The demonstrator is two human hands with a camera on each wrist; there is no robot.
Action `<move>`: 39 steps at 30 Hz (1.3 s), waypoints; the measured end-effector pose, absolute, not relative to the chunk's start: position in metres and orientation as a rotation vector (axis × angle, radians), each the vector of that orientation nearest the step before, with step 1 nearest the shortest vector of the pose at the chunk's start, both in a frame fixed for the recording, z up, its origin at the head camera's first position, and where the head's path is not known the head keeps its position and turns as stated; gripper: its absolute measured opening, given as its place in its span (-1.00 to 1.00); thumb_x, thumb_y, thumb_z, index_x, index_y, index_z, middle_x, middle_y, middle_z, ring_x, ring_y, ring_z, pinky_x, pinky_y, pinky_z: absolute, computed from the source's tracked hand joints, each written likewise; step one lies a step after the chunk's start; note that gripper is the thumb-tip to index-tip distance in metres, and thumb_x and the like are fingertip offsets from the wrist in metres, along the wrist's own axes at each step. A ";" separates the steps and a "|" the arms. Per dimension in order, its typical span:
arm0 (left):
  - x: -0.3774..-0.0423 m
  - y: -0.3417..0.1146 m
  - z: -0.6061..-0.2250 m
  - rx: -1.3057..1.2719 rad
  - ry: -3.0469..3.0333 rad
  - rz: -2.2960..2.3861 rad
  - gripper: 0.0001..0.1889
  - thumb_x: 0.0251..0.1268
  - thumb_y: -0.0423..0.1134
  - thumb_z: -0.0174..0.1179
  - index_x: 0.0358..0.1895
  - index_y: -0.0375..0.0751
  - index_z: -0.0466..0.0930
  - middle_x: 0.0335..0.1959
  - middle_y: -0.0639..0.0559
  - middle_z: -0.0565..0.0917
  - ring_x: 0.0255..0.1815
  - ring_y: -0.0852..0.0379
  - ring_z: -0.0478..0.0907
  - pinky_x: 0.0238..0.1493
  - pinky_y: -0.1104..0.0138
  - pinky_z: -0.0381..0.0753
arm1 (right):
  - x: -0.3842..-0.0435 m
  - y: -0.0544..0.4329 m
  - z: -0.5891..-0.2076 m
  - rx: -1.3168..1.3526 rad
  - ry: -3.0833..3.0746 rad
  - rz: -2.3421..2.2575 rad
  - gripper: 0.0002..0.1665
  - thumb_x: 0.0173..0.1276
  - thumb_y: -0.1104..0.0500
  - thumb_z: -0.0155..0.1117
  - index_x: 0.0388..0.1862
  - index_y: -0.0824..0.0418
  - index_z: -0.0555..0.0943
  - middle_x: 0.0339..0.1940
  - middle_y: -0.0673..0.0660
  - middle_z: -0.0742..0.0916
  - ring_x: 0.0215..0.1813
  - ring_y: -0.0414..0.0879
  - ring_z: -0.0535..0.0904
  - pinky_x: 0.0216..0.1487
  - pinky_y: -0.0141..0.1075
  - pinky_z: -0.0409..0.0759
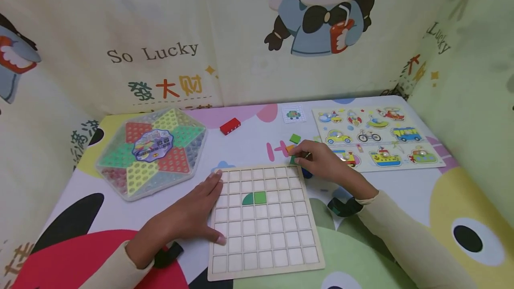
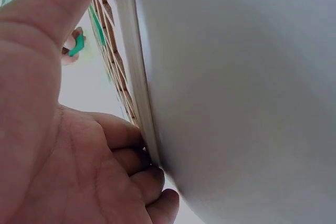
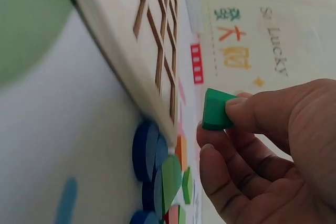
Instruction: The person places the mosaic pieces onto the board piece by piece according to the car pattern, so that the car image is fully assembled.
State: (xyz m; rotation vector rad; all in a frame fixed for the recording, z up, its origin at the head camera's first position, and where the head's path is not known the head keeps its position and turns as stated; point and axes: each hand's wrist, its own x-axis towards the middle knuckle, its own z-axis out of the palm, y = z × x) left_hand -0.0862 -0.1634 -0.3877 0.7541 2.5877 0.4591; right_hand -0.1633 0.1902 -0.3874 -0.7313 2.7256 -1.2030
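A wooden grid board [image 1: 265, 275] lies on the table. A green quarter-circle tile [image 1: 248, 199] and a green square tile [image 1: 260, 197] sit side by side in its cells. My left hand [image 1: 188, 215] rests along the board's left edge, thumb and fingers spread and touching the frame; the left wrist view shows fingertips [image 2: 149, 182] against the rim. Beyond the far right corner, my right hand [image 1: 321, 159] pinches a green piece with a curved side [image 3: 214, 111] between thumb and finger, held above the table.
Blue round pieces [image 3: 146, 150] and a light green piece [image 3: 170, 177] lie beside the board's corner. Farther back are a green square [image 1: 295, 138], a red block [image 1: 230, 126] and a small pattern card [image 1: 293, 113]. A checkers box [image 1: 152, 146] stands left, a vehicle puzzle board [image 1: 385, 135] right.
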 end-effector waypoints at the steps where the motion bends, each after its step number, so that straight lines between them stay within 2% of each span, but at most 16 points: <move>1: -0.086 -0.164 -0.387 0.746 2.591 0.437 0.37 -0.31 0.43 0.43 0.53 -0.35 -0.03 0.58 -0.13 -0.16 0.56 -0.16 -0.22 0.44 -0.04 0.03 | -0.162 0.188 -0.387 -0.758 2.711 -1.202 -0.78 0.33 0.41 0.26 -0.06 0.29 0.67 -0.26 0.10 0.68 -0.24 -0.11 0.56 -0.24 -0.28 0.60; 6: -0.086 -0.165 -0.385 0.756 2.607 0.385 0.38 -0.31 0.42 0.44 0.51 -0.39 -0.02 0.58 -0.17 -0.14 0.55 -0.18 -0.21 0.44 -0.04 0.01 | -0.155 0.180 -0.384 -0.882 2.655 -1.194 -0.77 0.29 0.43 0.28 -0.08 0.29 0.68 -0.27 0.07 0.69 -0.28 -0.14 0.55 -0.26 -0.30 0.59; 12: -0.088 -0.164 -0.386 0.755 2.617 0.383 0.38 -0.34 0.44 0.43 0.52 -0.36 0.00 0.58 -0.16 -0.12 0.55 -0.18 -0.20 0.44 -0.04 0.03 | -0.145 0.173 -0.380 -0.892 2.562 -1.172 -0.75 0.29 0.39 0.32 -0.05 0.25 0.68 -0.26 -0.01 0.68 -0.34 -0.15 0.53 -0.31 -0.33 0.56; 22: -0.089 -0.165 -0.388 0.780 2.634 0.439 0.38 -0.34 0.46 0.41 0.52 -0.35 0.01 0.58 -0.15 -0.10 0.55 -0.17 -0.19 0.42 -0.04 0.09 | -0.133 0.160 -0.385 -0.924 2.437 -1.153 -0.76 0.33 0.34 0.31 -0.04 0.18 0.70 -0.19 -0.11 0.68 -0.20 -0.20 0.57 -0.15 -0.33 0.61; 39: -0.086 -0.160 -0.388 0.760 2.619 0.371 0.38 -0.35 0.43 0.43 0.52 -0.35 0.01 0.58 -0.14 -0.12 0.56 -0.12 -0.20 0.45 0.00 0.00 | -0.120 0.145 -0.387 -0.922 2.374 -1.112 -0.79 0.31 0.34 0.33 -0.11 0.15 0.71 -0.22 -0.14 0.66 -0.23 -0.19 0.53 -0.20 -0.36 0.60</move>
